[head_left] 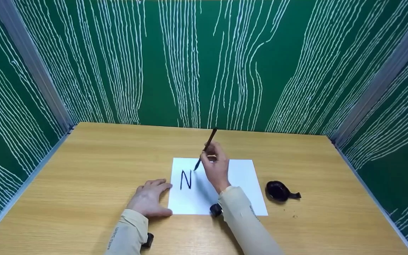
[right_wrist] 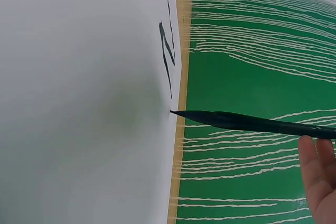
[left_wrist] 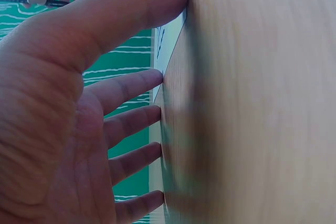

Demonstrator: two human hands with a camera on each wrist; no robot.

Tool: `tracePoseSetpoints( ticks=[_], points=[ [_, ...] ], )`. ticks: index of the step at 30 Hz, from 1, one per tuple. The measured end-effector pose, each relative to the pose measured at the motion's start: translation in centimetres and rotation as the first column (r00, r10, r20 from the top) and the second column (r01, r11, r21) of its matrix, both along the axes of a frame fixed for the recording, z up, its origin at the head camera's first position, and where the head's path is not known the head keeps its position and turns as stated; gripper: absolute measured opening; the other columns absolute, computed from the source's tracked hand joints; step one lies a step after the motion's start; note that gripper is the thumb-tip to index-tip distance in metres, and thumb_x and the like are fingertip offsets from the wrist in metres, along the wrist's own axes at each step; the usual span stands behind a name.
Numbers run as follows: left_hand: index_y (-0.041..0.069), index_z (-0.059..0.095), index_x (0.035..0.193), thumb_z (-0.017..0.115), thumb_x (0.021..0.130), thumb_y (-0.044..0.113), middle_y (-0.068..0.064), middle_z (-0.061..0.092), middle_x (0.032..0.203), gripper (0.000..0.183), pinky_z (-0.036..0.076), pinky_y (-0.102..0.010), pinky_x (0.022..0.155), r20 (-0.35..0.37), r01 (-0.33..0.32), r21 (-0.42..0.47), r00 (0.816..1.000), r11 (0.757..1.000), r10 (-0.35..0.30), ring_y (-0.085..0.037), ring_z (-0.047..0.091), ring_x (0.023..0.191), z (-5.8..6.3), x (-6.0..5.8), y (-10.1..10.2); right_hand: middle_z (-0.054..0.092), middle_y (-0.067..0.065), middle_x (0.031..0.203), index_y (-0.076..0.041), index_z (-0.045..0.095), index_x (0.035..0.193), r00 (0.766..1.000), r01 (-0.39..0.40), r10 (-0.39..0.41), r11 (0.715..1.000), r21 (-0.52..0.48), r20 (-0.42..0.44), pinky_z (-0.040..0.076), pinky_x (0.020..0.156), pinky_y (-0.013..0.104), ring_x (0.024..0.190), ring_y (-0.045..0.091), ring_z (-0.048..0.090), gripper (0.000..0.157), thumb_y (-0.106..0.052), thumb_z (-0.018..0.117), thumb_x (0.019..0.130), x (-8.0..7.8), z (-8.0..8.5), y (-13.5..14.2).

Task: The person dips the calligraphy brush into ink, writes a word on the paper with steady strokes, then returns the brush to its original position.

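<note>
- i see right hand (head_left: 217, 171), grip pinching a brush (right_wrist: 247, 121), tip beside black n (head_left: 186, 179).
- left hand (head_left: 149, 198): grip spread, thumb and forefinger at paper's (head_left: 244, 184) left edge.

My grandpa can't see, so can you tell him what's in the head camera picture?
A person's right hand holds a dark brush over white paper marked with a black N, while the left hand rests at the paper's left edge. A dark dish sits right of it on the wooden table.

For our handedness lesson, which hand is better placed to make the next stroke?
Likely the right hand: it holds the brush, its tip beside the N; the left hand rests at the left edge of the paper.
</note>
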State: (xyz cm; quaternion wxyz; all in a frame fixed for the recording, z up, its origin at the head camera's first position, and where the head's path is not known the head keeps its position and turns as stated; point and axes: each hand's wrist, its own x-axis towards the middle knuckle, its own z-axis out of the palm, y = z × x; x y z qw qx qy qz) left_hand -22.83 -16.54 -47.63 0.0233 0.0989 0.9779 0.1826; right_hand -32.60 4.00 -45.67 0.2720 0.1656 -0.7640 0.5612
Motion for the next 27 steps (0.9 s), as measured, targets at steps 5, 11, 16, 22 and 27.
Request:
tracePoseSetpoints(
  ticks=[5, 11, 16, 22, 27],
  points=[
    [0.027, 0.047, 0.125, 0.073, 0.051, 0.050, -0.001, 0.039, 0.136, 0.082, 0.029, -0.052, 0.096, 0.006, -0.004, -0.003, 1.000, 1.000, 0.004, -0.026, 0.033, 0.123, -0.05, -0.01, 0.06, 0.058, -0.008, 0.085, -0.026, 0.053, 0.099, 1.000, 0.001, -0.001, 1.000, 0.009, 0.002, 0.051, 0.064, 0.022, 0.079, 0.005, 0.057, 0.021, -0.014, 0.053, 0.083, 0.05, -0.02, -0.02],
    [0.026, 0.048, 0.124, 0.073, 0.051, 0.050, -0.001, 0.041, 0.134, 0.080, 0.031, -0.052, 0.094, -0.026, 0.006, -0.003, 1.000, 1.000, -0.007, -0.026, 0.035, 0.122, -0.19, 0.02, -0.03, 0.059, -0.005, 0.080, -0.024, 0.054, 0.098, 1.000, -0.001, 0.001, 1.000, 0.006, -0.021, 0.051, 0.060, 0.022, 0.074, 0.005, 0.058, 0.022, -0.010, 0.054, 0.080, 0.07, 0.03, -0.05],
    [0.027, 0.048, 0.124, 0.073, 0.051, 0.050, -0.001, 0.040, 0.134, 0.081, 0.030, -0.052, 0.095, -0.021, 0.005, 0.000, 1.000, 1.000, -0.005, -0.026, 0.034, 0.123, -0.04, 0.06, -0.03, 0.058, -0.005, 0.078, -0.024, 0.054, 0.097, 1.000, 0.004, -0.004, 1.000, 0.011, -0.011, 0.051, 0.059, 0.022, 0.073, 0.005, 0.057, 0.022, -0.010, 0.053, 0.080, 0.16, 0.15, 0.01],
    [0.027, 0.048, 0.124, 0.073, 0.051, 0.050, -0.001, 0.040, 0.134, 0.081, 0.029, -0.052, 0.095, -0.013, 0.000, -0.002, 1.000, 1.000, -0.001, -0.026, 0.034, 0.122, -0.05, 0.03, -0.01, 0.057, -0.005, 0.075, -0.024, 0.054, 0.096, 1.000, 0.005, -0.005, 1.000, 0.008, -0.017, 0.050, 0.055, 0.023, 0.070, 0.006, 0.056, 0.022, -0.010, 0.052, 0.079, 0.22, 0.23, 0.15],
    [0.027, 0.047, 0.125, 0.073, 0.051, 0.049, -0.001, 0.040, 0.135, 0.082, 0.029, -0.052, 0.095, -0.011, 0.000, -0.003, 1.000, 1.000, 0.000, -0.026, 0.034, 0.123, -0.10, 0.02, -0.03, 0.056, -0.007, 0.073, -0.024, 0.054, 0.094, 1.000, 0.008, -0.008, 1.000, 0.005, -0.022, 0.050, 0.053, 0.023, 0.067, 0.006, 0.056, 0.022, -0.009, 0.053, 0.078, 0.37, 0.35, 0.16]
  ],
)
